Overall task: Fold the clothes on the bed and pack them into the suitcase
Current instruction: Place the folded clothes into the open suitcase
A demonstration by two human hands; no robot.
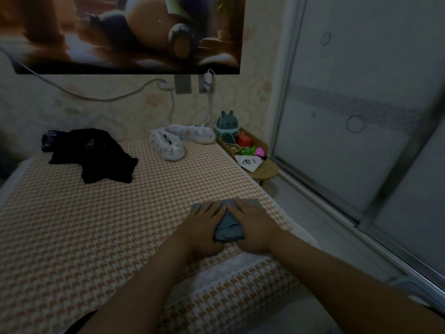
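From the head camera, a small grey-blue garment (pixel 228 226), folded into a compact bundle, lies on the bed (pixel 84 232) near its right edge, on the houndstooth-patterned cover. The left hand (pixel 206 221) rests flat on the garment's left part with fingers straight and slightly spread, and the right hand (pixel 253 222) lies flat on its right part in the same way. Both press down on the cloth and neither curls round it, so a strip of fabric shows between them. Well apart, toward the far left of the bed, a crumpled black garment (pixel 96 153) lies in a heap, with a dark blue piece (pixel 49 139) just beside it. Two white patterned cloth items (pixel 168 145) sit at the far edge of the bed near the wall. Beside that corner a wooden box (pixel 255 141) on a round stool (pixel 268 171) holds a grey rabbit-eared toy (pixel 227 124). A lit screen (pixel 120 32) hangs on the wall above, and a frosted sliding door (pixel 361 116) stands to the right.
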